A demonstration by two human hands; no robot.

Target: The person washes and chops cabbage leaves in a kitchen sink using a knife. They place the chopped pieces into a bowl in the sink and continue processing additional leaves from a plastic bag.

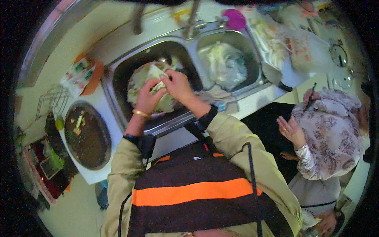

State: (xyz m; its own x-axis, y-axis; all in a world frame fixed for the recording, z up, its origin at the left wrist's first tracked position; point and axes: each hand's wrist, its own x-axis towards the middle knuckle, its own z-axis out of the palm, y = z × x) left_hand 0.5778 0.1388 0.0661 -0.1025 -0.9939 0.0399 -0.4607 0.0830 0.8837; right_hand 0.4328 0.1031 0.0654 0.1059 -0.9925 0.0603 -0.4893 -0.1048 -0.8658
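A pale green-white leaf point(155, 71), apparently cabbage, is pinched between both hands above the left sink basin point(119, 75). My left hand point(147, 95), with a gold-coloured bangle at the wrist, grips the leaf's lower left side. Fingers of my right hand point(178, 85) hold its right side, close to the left fingertips. Directly under the hands, torn leaves point(165, 104) fill a round bowl or basket, whose rim is mostly hidden. In the right basin lies a clear plastic bag point(232, 69) with pale leafy vegetables in or under it.
A round chopping board point(88, 148) with scraps lies at left, near an orange container point(95, 77). The faucet point(189, 29) rises behind the basins. A cloth point(220, 99) drapes the front edge; a cleaver-like blade point(271, 73) rests at right. Another person point(328, 133) stands close on my right.
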